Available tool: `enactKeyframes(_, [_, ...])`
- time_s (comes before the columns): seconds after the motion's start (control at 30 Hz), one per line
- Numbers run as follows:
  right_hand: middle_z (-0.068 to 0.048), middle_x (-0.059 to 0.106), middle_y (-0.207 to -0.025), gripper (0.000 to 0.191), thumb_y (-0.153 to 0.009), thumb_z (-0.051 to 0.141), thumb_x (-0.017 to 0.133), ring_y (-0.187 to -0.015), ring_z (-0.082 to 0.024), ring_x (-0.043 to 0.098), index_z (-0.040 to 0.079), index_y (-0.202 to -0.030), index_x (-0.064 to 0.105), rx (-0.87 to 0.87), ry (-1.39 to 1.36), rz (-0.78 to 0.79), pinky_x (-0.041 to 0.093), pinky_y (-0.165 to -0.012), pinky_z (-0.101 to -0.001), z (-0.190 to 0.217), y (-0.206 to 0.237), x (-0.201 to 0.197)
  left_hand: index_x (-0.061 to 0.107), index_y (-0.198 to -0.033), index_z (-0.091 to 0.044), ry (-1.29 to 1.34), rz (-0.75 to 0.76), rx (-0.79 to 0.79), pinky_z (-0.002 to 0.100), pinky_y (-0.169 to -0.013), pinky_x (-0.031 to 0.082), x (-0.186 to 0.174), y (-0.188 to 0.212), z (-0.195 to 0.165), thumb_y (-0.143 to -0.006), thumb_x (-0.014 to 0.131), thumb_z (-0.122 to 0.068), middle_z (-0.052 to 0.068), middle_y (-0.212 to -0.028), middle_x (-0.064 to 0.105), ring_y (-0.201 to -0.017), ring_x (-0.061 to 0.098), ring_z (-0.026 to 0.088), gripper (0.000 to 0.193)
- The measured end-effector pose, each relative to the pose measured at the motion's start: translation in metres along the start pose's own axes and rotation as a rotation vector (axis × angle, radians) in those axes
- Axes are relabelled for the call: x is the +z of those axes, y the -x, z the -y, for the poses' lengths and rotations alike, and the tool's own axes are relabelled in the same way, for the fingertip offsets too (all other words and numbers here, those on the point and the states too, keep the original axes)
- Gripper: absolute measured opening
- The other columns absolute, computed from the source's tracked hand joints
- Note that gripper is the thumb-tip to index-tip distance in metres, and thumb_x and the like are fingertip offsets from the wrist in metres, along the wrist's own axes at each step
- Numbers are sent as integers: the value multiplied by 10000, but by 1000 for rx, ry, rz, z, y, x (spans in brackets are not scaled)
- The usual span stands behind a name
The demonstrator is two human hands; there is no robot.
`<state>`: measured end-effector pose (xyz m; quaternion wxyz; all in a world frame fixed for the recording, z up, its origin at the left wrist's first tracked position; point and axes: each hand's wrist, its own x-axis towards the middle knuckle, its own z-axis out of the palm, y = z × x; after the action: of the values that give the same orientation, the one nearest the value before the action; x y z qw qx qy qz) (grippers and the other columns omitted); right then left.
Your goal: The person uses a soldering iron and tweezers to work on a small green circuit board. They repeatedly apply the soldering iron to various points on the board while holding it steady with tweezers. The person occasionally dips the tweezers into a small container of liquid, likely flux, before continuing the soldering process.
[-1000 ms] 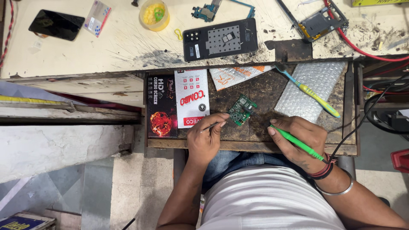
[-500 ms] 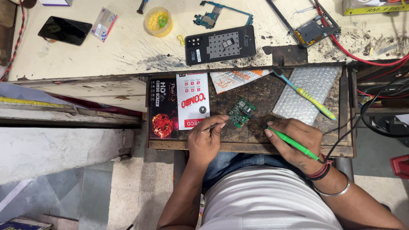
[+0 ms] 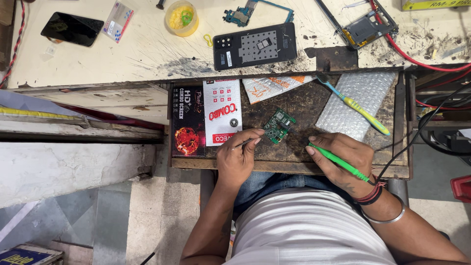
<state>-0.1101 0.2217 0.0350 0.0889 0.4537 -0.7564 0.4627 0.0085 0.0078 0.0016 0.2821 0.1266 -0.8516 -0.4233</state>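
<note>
Green iron point(image 3: 338, 161) (tip up-left, diagonal)

A small green circuit board point(image 3: 278, 126) with silver parts lies on a dark brown, stained wooden tray point(image 3: 294, 105). The left hand point(image 3: 239, 158) holds thin silver tweezers point(image 3: 244, 144); the right hand point(image 3: 339, 156) holds a bright green tool point(image 3: 338, 161) with a black cord. A black box point(image 3: 188, 121) printed with a red fiery ball sits beside a white and red packet point(image 3: 222, 111). A toothbrush point(image 3: 354, 104) in turquoise and yellow rests on clear bubble wrap point(image 3: 354, 100). The bench top point(image 3: 147, 44) is cream, scratched and smudged black, carrying a black phone back point(image 3: 254, 45), a glossy black phone point(image 3: 71, 29) and a yellow cup point(image 3: 182, 17). The shirt point(image 3: 309, 230) is white with fine stripes, the jeans point(image 3: 265, 182) blue.
</note>
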Motion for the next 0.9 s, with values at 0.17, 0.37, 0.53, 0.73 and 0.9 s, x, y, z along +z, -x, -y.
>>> enactKeyframes(0.17, [-152, 750, -917, 102, -893, 34, 787, -826, -249, 767, -27, -949, 727, 3, 15, -5, 606, -720, -308, 0, -1, 1, 667, -1027, -54, 26, -1, 11, 292, -790, 627, -1, 0, 0, -1020, 663, -149, 41, -1067, 786, -951, 791, 187, 95])
enactKeyframes(0.37, [-150, 747, -916, 110, -889, 35, 792, -816, -245, 759, -27, -960, 733, 24, 13, -18, 597, -716, -305, -1, 1, 1, 649, -1042, -59, 37, -6, 43, 292, -789, 633, -1, -1, 0, -1031, 656, -133, 52, -1063, 783, -951, 791, 191, 75])
enactKeyframes(0.53, [-148, 744, -907, 118, -886, 40, 798, -814, -242, 759, -26, -955, 728, 36, 10, -21, 595, -711, -303, -3, 3, 2, 644, -1047, -59, 48, -16, 62, 293, -789, 636, 0, 0, 0, -1029, 661, -115, 57, -1065, 782, -954, 792, 191, 62])
enactKeyframes(0.73, [-149, 744, -901, 120, -885, 42, 801, -810, -239, 761, -23, -953, 726, 54, -5, -16, 596, -706, -301, -2, 4, 3, 650, -1040, -60, 37, -11, 45, 295, -785, 633, -1, 0, 1, -1026, 662, -124, 50, -1063, 785, -952, 793, 190, 66])
enactKeyframes(0.9, [-147, 747, -905, 120, -881, 46, 801, -819, -238, 766, -17, -950, 726, 55, -8, -27, 598, -711, -300, -2, 3, 3, 659, -1040, -63, 29, -1, 15, 300, -785, 627, -2, -1, 0, -1025, 661, -150, 47, -1059, 788, -951, 793, 197, 87])
